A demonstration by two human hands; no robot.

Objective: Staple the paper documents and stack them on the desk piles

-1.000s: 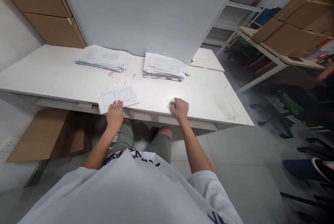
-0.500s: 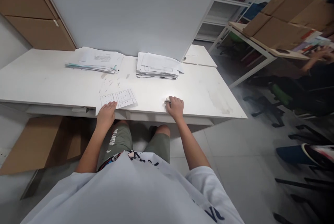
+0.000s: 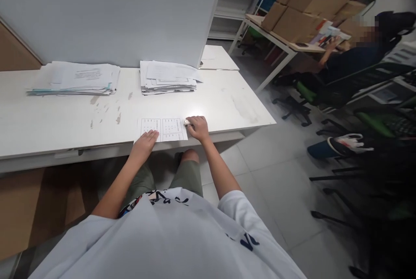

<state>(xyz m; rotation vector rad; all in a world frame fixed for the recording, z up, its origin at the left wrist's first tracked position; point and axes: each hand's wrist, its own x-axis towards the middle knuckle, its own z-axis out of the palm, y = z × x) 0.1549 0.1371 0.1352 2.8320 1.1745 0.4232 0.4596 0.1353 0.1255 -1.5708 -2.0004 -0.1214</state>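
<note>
Fingers [image 3: 150,136] of the left hand [image 3: 145,144] lie flat and spread, pressing down on the lower left corner of a printed sheet [image 3: 163,129] with two grids, nothing gripped. Fingers of the right hand [image 3: 197,127] are curled shut around a small white object [image 3: 187,121], likely an eraser; only its tip shows at the sheet's right edge, so I cannot tell exactly what it is. The sheet lies flat at the front edge of the white bench [image 3: 65,116], just left of centre frame, between the two hands. Scuffs and small brown marks [image 3: 107,110] dot the bench left of the sheet. Further back, centre top, a stack of papers [image 3: 167,77] sits against a grey partition [image 3: 113,10]; a second, wider paper stack [image 3: 74,79] sits at upper left, well apart from the hands. Lower frame: the person's white printed shirt [image 3: 169,240] and green shorts [image 3: 185,175]. Brown cardboard [image 3: 19,209] stands under the bench at lower left. Upper right: another person in dark clothing [image 3: 354,60] seated at a separate table with cardboard boxes [image 3: 308,6] on it. Office chairs [image 3: 357,110] with green seats stand on the tiled floor [image 3: 276,192] at right.
</note>
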